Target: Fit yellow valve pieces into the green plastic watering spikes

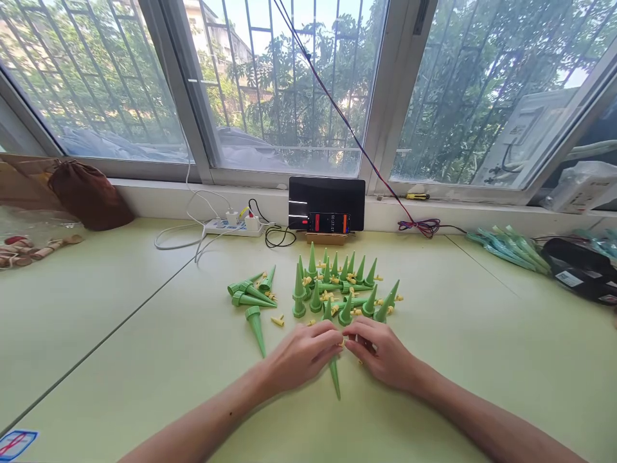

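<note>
My left hand [308,354] is closed around a green plastic spike [335,381], whose pointed end sticks out toward me below the fingers; its wider end is hidden. A small yellow fitting [342,344] shows at the left fingertips. Facing it, my right hand [378,352] has its thumb and fingers bent together close to that fitting; whatever they pinch is hidden. Just beyond the hands, several green spikes [369,302] stand or lie in a group, with small yellow fittings among them. To the left are a loose pile of green spikes [253,296] and a yellow fitting [278,321].
Behind the spikes, a phone [329,222] leans against a dark tablet [354,193] at the windowsill. A white power strip [234,227] with cables lies left of it. Bundled wires [419,226], green-blue plastic strips [508,249] and a black case [578,270] lie right; a brown pouch [89,193] stands left.
</note>
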Demonstrator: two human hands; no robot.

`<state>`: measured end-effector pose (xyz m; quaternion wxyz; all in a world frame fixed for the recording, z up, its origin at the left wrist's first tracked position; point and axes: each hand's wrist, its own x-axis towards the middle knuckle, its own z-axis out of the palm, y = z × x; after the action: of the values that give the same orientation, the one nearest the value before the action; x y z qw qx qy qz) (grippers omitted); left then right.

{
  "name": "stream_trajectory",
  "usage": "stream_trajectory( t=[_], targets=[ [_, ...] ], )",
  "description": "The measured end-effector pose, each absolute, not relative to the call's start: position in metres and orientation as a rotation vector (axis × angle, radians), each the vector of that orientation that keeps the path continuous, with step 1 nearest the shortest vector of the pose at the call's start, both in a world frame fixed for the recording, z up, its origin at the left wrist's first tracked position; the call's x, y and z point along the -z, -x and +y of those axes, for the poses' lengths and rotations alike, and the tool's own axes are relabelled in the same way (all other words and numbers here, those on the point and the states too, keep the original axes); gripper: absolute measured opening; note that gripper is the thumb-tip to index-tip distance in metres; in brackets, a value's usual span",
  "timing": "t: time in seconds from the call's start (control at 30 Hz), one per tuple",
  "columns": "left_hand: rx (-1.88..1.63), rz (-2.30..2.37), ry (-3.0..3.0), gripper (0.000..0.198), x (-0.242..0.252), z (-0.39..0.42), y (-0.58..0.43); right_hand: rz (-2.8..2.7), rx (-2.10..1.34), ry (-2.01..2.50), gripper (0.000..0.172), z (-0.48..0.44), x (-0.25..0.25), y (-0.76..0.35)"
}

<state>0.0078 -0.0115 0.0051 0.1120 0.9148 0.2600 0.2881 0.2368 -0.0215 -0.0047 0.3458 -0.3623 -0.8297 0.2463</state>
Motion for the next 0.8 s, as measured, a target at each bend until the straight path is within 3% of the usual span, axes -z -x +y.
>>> stream_trajectory(
  t=[0.37,0.8],
  targets=[
    [-0.975,0.706,-2.677,0.013,-0.0009,-0.0108,-0.0096,-2.221,-0.609,0.828,0.021,-0.0218,0.0045,-0.2374],
    [-0.923,0.764,-2.720,0.027,-0.0021,-0.0150,-0.0132,-2.200,-0.618,0.860,0.024,-0.0226,0.0102,-0.2354]
  ],
)
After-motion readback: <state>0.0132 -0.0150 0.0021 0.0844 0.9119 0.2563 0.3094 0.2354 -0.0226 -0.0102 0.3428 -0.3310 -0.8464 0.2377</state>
